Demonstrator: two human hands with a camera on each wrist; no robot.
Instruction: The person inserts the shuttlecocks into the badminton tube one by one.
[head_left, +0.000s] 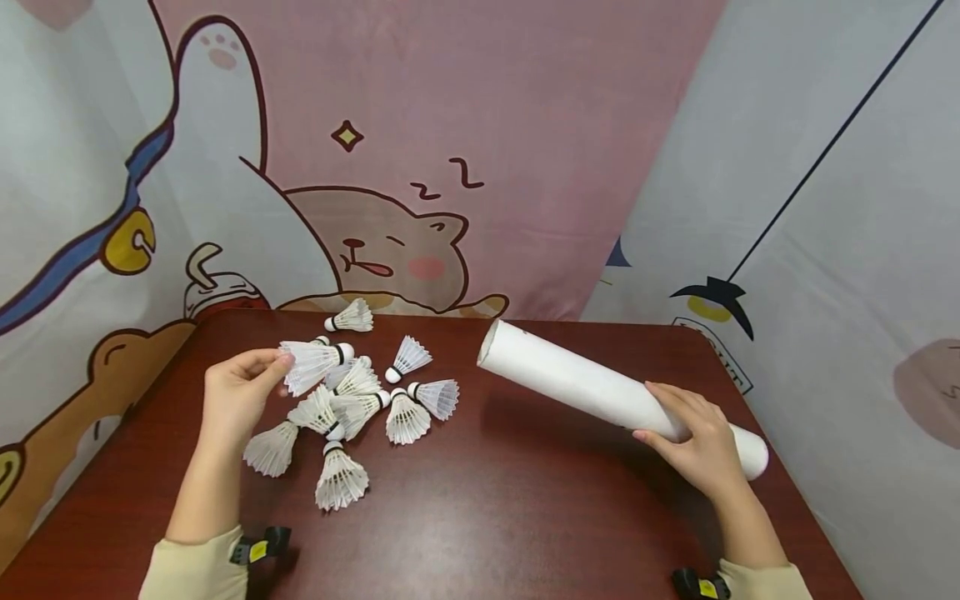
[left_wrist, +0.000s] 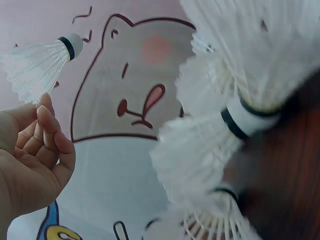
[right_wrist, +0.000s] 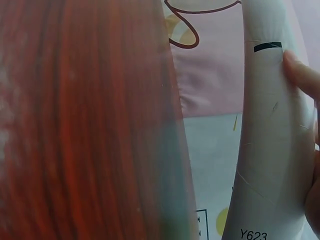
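Note:
My left hand pinches a white shuttlecock by the edge of its skirt, raised over the pile. In the left wrist view, that shuttlecock has a dark band at its cork, which points away from the fingers. Around a long white tube curl the fingers of my right hand, near its right end. The tube is tilted above the table, its open left end raised. Printed lettering and a black mark show on the tube in the right wrist view.
Several loose shuttlecocks lie on the left half of the dark red-brown table, some overlapping. One shuttlecock is close to the back edge. A cartoon-printed cloth hangs behind and beside the table.

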